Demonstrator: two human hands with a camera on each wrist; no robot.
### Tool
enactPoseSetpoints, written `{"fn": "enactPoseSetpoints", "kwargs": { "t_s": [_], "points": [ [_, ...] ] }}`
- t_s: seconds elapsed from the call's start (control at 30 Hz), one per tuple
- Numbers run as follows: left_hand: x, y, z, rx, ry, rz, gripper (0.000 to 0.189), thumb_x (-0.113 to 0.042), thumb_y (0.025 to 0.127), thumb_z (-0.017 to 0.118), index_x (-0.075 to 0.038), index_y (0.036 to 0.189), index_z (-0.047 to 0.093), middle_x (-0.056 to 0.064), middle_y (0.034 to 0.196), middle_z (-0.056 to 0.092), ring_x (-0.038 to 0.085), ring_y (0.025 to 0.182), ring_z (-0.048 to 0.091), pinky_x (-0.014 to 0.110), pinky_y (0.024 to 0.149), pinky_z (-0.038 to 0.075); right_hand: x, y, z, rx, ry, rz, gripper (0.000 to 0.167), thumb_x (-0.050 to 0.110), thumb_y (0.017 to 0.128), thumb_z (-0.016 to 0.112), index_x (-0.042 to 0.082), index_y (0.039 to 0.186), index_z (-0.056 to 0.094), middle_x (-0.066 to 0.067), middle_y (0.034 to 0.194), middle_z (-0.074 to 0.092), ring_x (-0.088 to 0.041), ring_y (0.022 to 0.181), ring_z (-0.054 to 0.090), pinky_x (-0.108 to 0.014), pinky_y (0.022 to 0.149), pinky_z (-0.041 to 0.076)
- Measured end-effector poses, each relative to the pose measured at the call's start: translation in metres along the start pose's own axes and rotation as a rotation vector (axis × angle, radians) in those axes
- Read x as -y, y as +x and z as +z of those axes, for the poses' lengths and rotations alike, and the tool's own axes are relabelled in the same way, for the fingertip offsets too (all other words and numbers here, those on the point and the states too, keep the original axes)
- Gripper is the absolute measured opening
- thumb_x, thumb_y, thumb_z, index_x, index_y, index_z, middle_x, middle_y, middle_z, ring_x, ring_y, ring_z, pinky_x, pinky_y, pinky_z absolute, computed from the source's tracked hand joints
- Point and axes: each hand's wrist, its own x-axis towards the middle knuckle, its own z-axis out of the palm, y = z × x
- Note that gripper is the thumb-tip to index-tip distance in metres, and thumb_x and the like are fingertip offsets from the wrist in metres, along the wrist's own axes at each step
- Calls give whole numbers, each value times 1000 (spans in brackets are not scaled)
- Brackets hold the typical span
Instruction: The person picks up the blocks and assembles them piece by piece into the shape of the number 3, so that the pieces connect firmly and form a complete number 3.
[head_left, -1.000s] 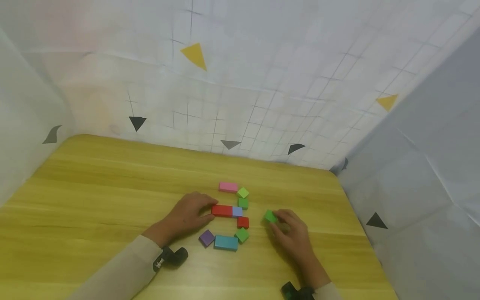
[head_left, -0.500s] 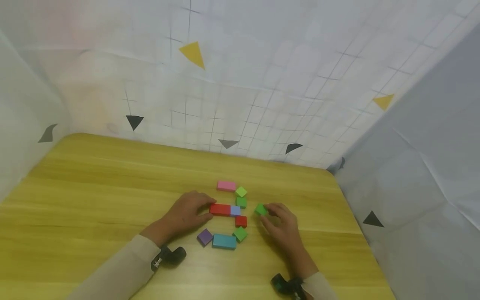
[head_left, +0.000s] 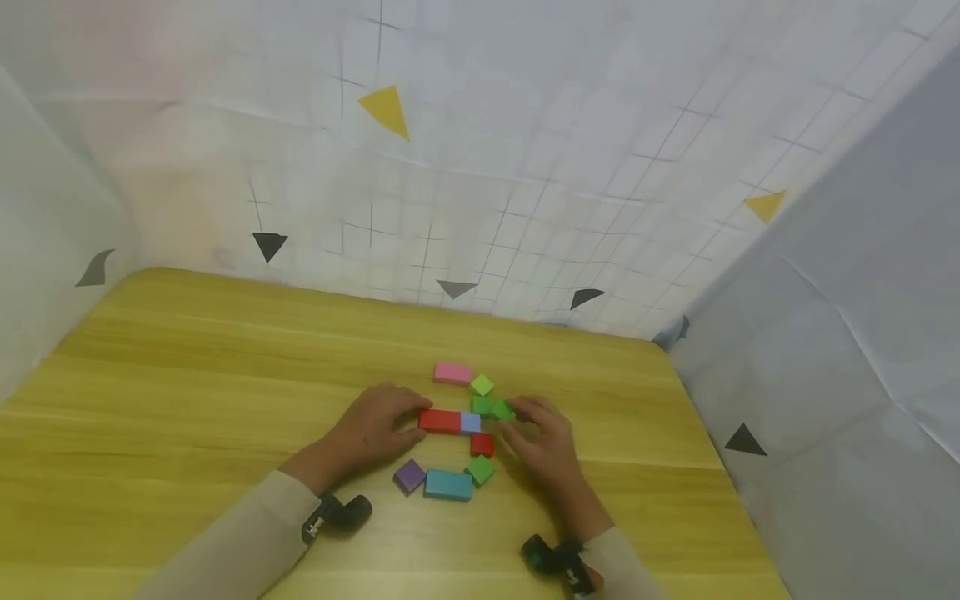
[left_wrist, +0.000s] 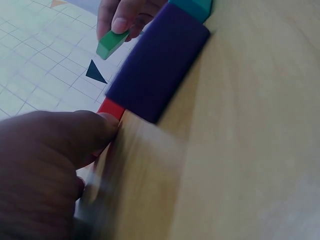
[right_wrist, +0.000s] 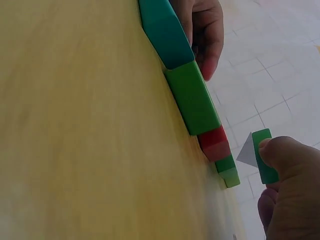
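My left hand [head_left: 375,425] grips the left end of a long red block [head_left: 440,420] between thumb and fingers. The block lies on the table, a lavender block [head_left: 470,422] at its right end. Between thumb and fingertips, my right hand [head_left: 547,437] pinches a green block [head_left: 500,409]. The right wrist view shows that green block [right_wrist: 266,157] raised above the tabletop. From the head, it overlaps the right edge of another green block [head_left: 481,405], just above the lavender one. A small red block [head_left: 482,444] lies below the lavender block, left of my right thumb.
A pink block [head_left: 453,372] and a lime block [head_left: 482,384] lie at the far end of the group. Nearer are a green block [head_left: 480,470], a blue block [head_left: 448,485] and a purple block [head_left: 409,477]. White sheeting [head_left: 480,208] stands behind the wooden table [head_left: 225,358].
My right hand has carried the green block leftward and slightly away from me, up to the row of blocks. The left hand stays at the long red block.
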Motion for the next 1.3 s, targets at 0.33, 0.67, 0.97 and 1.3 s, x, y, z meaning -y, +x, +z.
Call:
{"fn": "enactPoseSetpoints", "kwargs": {
  "t_s": [0.33,0.67,0.97,1.3],
  "points": [
    [2,-12,-3,-5,-5,-1,39,-32,89,73,-18,125,68,-5,122,68,16,113,59,41,99,49,16,6,14,29,2,-70,30,-9,75,80,-9,104,70,-23,98,67,-38,84,66,-52,70,58],
    [2,-6,-1,11,-20,-8,40,-36,90,72,-21,127,67,-8,123,68,12,113,58,38,98,48,-4,8,21,63,-48,-67,30,6,80,81,3,110,73,-12,106,70,-27,88,67,-42,74,60],
    [1,-3,1,-8,11,29,39,-35,90,72,-21,125,68,-8,121,68,12,110,59,37,97,49,-3,13,21,91,-92,-92,28,13,84,80,6,110,72,-7,107,70,-24,88,67,-38,74,59],
    [0,0,-1,-10,16,39,38,-35,89,73,-22,124,68,-9,121,68,11,110,59,37,96,49,2,21,21,156,-155,-82,30,18,86,78,8,113,73,-6,110,69,-19,96,66,-34,82,59]
  ]
}}
